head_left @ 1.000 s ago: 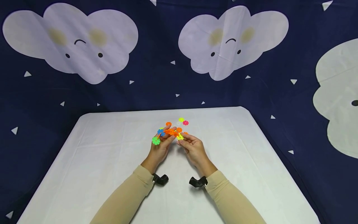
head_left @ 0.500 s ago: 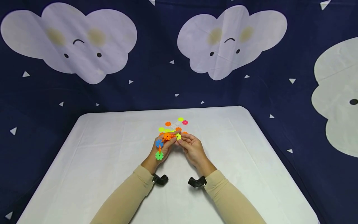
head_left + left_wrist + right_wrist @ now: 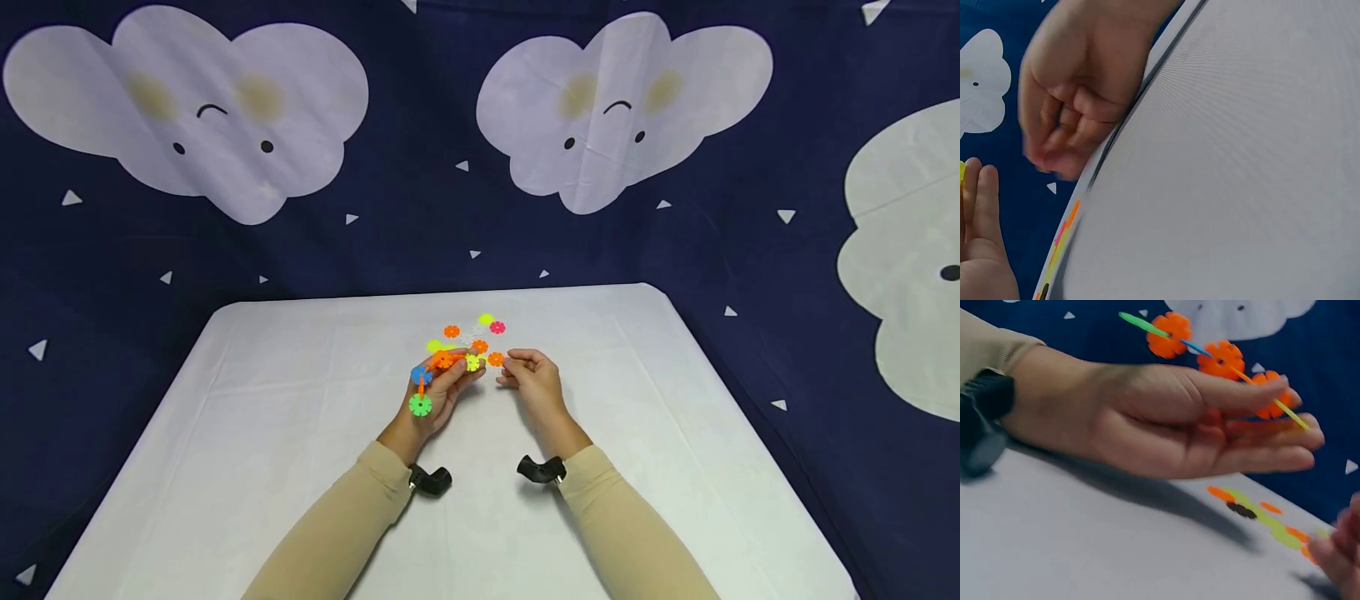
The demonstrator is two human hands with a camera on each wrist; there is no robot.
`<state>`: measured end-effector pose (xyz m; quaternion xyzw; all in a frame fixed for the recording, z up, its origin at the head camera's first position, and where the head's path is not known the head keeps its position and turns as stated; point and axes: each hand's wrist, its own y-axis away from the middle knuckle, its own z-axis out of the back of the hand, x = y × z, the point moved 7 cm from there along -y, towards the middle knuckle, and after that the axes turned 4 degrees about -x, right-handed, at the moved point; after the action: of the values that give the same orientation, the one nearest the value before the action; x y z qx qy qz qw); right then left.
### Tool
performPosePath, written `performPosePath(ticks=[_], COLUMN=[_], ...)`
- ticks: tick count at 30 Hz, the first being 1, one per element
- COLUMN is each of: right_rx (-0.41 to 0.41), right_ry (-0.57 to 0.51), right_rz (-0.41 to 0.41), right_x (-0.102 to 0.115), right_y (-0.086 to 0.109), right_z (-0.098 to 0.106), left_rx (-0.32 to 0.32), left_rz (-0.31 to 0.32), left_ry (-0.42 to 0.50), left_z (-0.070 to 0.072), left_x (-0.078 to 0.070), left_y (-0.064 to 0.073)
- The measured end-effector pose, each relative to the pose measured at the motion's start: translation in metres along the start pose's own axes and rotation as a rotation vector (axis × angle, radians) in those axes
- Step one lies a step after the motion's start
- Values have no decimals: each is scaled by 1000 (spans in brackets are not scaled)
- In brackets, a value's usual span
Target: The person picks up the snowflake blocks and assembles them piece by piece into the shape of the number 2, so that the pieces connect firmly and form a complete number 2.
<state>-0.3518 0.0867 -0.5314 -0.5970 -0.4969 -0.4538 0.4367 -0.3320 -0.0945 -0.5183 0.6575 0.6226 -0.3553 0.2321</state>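
Note:
My left hand [image 3: 442, 387] pinches a chain of flower-shaped plastic interlocking discs [image 3: 444, 360] between thumb and fingers, above the table. The chain runs from a yellow disc [image 3: 472, 362] at the fingertips through orange discs and a blue disc [image 3: 422, 376] to a green disc [image 3: 420, 405] at its lower end. Its discs stand at right angles to each other in the right wrist view. My right hand [image 3: 536, 383] is apart from the chain, its fingers loosely bent, close to a loose orange disc [image 3: 496, 359]. Nothing shows between its blurred fingers [image 3: 1063, 159] in the left wrist view.
Several loose discs lie on the white table [image 3: 300, 467] beyond the hands, among them a pink disc [image 3: 497, 327], an orange disc [image 3: 452, 332] and whitish discs [image 3: 472, 334]. A black disc [image 3: 1242, 510] shows in the right wrist view. Behind hangs a dark blue cloud-print cloth [image 3: 420, 250].
My right hand has let go of the yellow end disc and moved right, away from the chain. The chain's green end swung down and toward me, then rose slightly, staying in my left hand.

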Motion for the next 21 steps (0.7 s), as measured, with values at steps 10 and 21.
performPosePath(ticks=[10,21], right_rx=[75,25], right_ry=[930,672], right_rz=[412,405], right_x=[5,5], right_y=[-18,-17], right_z=[-20,-15], left_rx=[-37,-26], left_rz=[42,-9], left_ry=[12,-14], left_z=[4,8], left_x=[5,1], left_y=[-3,-4])
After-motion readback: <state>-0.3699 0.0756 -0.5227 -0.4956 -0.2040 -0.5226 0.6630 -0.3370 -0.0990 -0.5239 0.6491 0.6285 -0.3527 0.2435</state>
